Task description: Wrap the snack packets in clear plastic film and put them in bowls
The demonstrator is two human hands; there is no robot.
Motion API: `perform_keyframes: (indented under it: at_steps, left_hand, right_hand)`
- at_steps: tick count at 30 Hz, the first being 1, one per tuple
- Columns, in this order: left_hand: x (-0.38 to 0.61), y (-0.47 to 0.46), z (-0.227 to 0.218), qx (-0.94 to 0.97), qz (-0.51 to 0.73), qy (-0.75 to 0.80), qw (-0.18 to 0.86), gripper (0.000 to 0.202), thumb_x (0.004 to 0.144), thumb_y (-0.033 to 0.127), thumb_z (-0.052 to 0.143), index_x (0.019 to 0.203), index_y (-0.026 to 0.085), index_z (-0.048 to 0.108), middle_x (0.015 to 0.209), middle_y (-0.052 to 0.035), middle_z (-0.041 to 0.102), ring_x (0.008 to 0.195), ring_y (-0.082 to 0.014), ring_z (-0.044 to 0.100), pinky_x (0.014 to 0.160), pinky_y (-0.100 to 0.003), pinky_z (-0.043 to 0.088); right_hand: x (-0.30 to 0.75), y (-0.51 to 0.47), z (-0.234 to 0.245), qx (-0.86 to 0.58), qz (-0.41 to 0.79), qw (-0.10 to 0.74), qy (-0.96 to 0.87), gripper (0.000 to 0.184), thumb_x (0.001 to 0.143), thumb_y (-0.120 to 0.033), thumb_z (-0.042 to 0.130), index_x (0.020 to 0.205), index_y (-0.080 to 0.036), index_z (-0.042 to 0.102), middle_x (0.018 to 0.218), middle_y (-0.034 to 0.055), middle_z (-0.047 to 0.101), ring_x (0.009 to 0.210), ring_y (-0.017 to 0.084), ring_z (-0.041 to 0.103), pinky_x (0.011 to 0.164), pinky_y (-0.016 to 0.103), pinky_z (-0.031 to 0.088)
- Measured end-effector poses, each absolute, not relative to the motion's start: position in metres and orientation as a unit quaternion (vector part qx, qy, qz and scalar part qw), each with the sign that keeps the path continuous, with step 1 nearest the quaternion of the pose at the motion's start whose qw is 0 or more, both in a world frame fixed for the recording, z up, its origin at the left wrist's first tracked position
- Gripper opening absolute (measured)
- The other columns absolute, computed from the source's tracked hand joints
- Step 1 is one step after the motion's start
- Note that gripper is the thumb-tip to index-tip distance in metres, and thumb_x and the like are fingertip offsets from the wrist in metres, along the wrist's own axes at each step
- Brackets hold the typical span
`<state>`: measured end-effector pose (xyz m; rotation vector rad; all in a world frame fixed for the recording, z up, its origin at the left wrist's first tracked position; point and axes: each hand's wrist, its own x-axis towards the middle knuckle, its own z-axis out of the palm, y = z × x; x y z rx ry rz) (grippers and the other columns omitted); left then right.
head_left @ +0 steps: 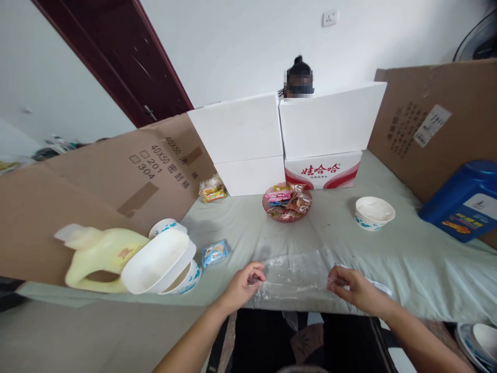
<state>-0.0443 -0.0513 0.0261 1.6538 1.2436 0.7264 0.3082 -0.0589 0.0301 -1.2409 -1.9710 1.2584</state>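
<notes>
A clear plastic bag [295,274] lies flat on the pale green tablecloth [419,259] at the near edge. My left hand [245,284] pinches the bag's left side, fingers closed on the film. My right hand [351,287] grips its right side the same way. The bag is stretched between the two hands. A small blue-and-white snack packet [215,253] lies just left of my left hand.
A stack of white bowls [163,264] and a yellow jug [97,256] lie at the left. A pink dish of snacks [287,203] sits mid-table, a white bowl [374,212] to its right, a blue container [462,202] far right. White boxes [287,140], cardboard walls and a person stand behind.
</notes>
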Motion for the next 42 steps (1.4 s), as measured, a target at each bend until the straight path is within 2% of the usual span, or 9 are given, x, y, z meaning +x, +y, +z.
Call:
perform_keyframes:
  at_steps: [4, 7, 11, 14, 19, 22, 26, 34, 42]
  left_hand:
    - [-0.036, -0.04, 0.021, 0.629, 0.318, 0.508, 0.495, 0.026, 0.069, 0.029, 0.069, 0.09, 0.018, 0.058, 0.079, -0.0002, 0.064, 0.076, -0.015, 0.062, 0.071, -0.026, 0.048]
    - [-0.034, -0.034, 0.01, 0.559, 0.335, 0.552, 0.52, 0.025, 0.074, 0.041, 0.063, 0.079, 0.018, 0.053, 0.064, 0.0025, 0.059, 0.061, -0.0146, 0.061, 0.058, -0.024, 0.045]
    - [-0.033, -0.034, -0.001, 0.579, 0.302, 0.638, 0.409, 0.017, 0.075, 0.034, 0.06, 0.076, 0.019, 0.052, 0.057, 0.0045, 0.057, 0.051, -0.0131, 0.055, 0.053, -0.024, 0.041]
    - [-0.031, -0.039, -0.002, 0.641, 0.241, 0.675, 0.273, 0.007, 0.076, 0.021, 0.059, 0.083, 0.02, 0.058, 0.063, 0.0044, 0.059, 0.059, -0.0135, 0.058, 0.06, -0.023, 0.041]
    - [-0.026, -0.045, 0.005, 0.683, 0.115, 0.696, 0.188, 0.029, 0.078, 0.016, 0.059, 0.107, 0.022, 0.058, 0.073, 0.002, 0.063, 0.069, -0.0164, 0.062, 0.066, -0.025, 0.043]
    - [-0.017, -0.049, 0.015, 0.709, 0.107, 0.689, 0.102, 0.049, 0.074, 0.015, 0.063, 0.121, 0.019, 0.052, 0.099, -0.0079, 0.065, 0.092, -0.0249, 0.063, 0.08, -0.035, 0.048]
    - [0.009, -0.059, 0.027, 0.797, 0.189, 0.574, -0.019, 0.044, 0.082, 0.013, 0.055, 0.126, 0.018, 0.052, 0.123, -0.014, 0.056, 0.115, -0.0306, 0.052, 0.098, -0.047, 0.043]
    - [0.064, -0.073, -0.002, 0.928, 0.198, 0.31, 0.056, 0.028, 0.095, 0.015, 0.04, 0.112, 0.02, 0.061, 0.114, -0.0042, 0.066, 0.113, -0.0197, 0.057, 0.096, -0.034, 0.049]
    - [0.052, -0.063, -0.013, 0.895, 0.097, 0.43, 0.071, 0.065, 0.091, 0.049, 0.05, 0.147, 0.026, 0.027, 0.158, -0.0067, 0.019, 0.145, -0.0309, 0.01, 0.115, -0.058, 0.017]
  right_hand:
    - [0.295, -0.033, 0.012, -0.508, 0.477, 0.256, -0.67, 0.017, 0.088, -0.035, 0.042, 0.088, -0.02, 0.05, 0.073, -0.0008, 0.063, 0.07, 0.015, 0.065, 0.062, 0.025, 0.048]
    - [0.285, -0.02, 0.006, -0.603, 0.355, 0.183, -0.69, 0.016, 0.089, -0.027, 0.04, 0.093, -0.019, 0.053, 0.075, 0.0002, 0.065, 0.069, 0.014, 0.066, 0.063, 0.025, 0.047]
    - [0.275, -0.017, 0.0, -0.663, 0.252, 0.141, -0.691, 0.022, 0.089, -0.022, 0.044, 0.106, -0.016, 0.056, 0.092, 0.009, 0.069, 0.088, 0.021, 0.066, 0.076, 0.03, 0.044]
    - [0.268, -0.021, -0.004, -0.687, 0.206, 0.12, -0.687, 0.027, 0.093, -0.029, 0.041, 0.114, -0.018, 0.054, 0.107, 0.0115, 0.067, 0.09, 0.022, 0.066, 0.075, 0.031, 0.044]
    - [0.263, -0.024, -0.009, -0.69, 0.131, 0.086, -0.707, 0.03, 0.098, -0.034, 0.031, 0.109, -0.019, 0.055, 0.109, 0.01, 0.066, 0.088, 0.022, 0.067, 0.068, 0.029, 0.044]
    - [0.263, -0.024, -0.011, -0.686, 0.123, 0.082, -0.712, 0.03, 0.099, -0.031, 0.03, 0.112, -0.019, 0.054, 0.109, 0.0094, 0.066, 0.088, 0.021, 0.067, 0.068, 0.029, 0.044]
    - [0.263, -0.026, -0.011, -0.685, 0.125, 0.083, -0.713, 0.03, 0.098, -0.03, 0.033, 0.119, -0.02, 0.051, 0.113, 0.0081, 0.065, 0.09, 0.021, 0.066, 0.07, 0.029, 0.045]
    - [0.26, -0.027, -0.013, -0.685, 0.106, 0.087, -0.716, 0.032, 0.097, -0.027, 0.034, 0.124, -0.019, 0.049, 0.114, 0.0098, 0.065, 0.09, 0.021, 0.067, 0.07, 0.028, 0.046]
    - [0.271, -0.029, -0.014, -0.687, 0.053, 0.085, -0.72, 0.036, 0.096, -0.024, 0.037, 0.13, -0.015, 0.046, 0.109, 0.0127, 0.065, 0.074, 0.022, 0.067, 0.058, 0.031, 0.046]
